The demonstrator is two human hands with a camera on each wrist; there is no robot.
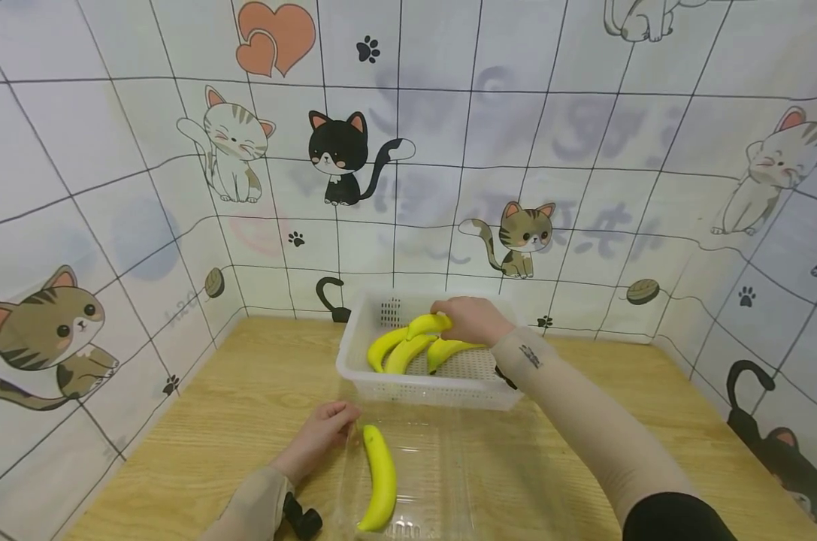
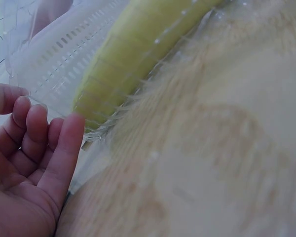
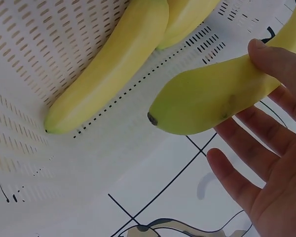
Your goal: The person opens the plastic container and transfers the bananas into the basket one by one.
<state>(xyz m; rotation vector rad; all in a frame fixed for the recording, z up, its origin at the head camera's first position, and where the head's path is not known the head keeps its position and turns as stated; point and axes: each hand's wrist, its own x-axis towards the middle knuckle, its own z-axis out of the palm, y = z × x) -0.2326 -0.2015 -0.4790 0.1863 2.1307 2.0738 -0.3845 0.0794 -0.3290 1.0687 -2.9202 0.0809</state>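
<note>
My right hand is over the white perforated basket, gripping a yellow banana between thumb and fingers. Its dark-tipped end points away from the hand. Several more bananas lie inside the basket, and one of them shows below the held one in the right wrist view. In front of the basket is a clear plastic container with a single banana along its left side. At that container's far left corner, my left hand pinches the rim with thumb and fingertips.
Basket and container stand on a wood-grain table. A tiled wall covering with cartoon cats rises behind the basket and along both sides. Black straps or devices sit at the wrists.
</note>
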